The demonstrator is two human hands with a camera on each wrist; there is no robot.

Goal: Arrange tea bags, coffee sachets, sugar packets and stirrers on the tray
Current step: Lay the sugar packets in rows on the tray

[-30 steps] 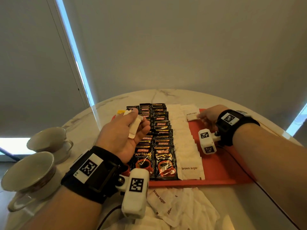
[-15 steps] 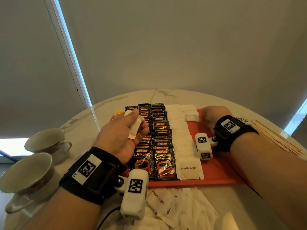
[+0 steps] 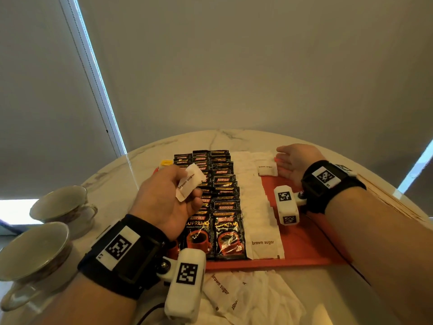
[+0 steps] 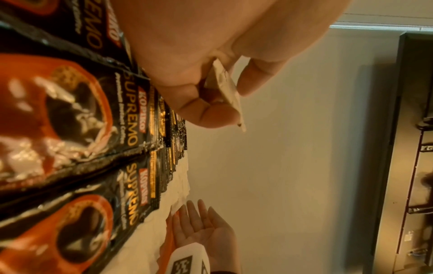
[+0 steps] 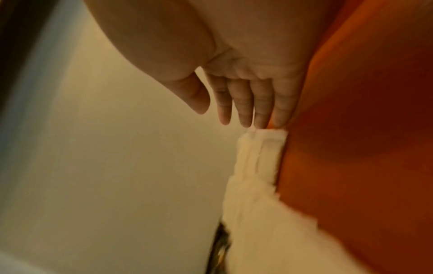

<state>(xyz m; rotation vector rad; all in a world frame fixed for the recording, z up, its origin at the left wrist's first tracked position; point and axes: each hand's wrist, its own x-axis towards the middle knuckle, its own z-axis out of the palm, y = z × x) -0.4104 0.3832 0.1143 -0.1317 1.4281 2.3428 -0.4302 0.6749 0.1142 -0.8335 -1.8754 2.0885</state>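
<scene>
- We see the tray (image 3: 311, 245) red-orange.
- Coffee sachets (image 3: 225, 207) black, gold lettering, red cup print.
- Sugar packets (image 3: 257, 207) white, brown text.
- Table (image 3: 112, 179) white marble, grey veins.
- Wristbands (image 3: 121, 252) black, checkered markers.

At the far edge of the red tray (image 3: 311, 245), the right hand (image 3: 294, 164) has let go of a brown sugar packet (image 3: 267, 168) and turned palm up, fingers straight, beside it. The left hand (image 3: 167, 198) has tilted its pinched sachet (image 3: 191, 182), now showing its label.
</scene>
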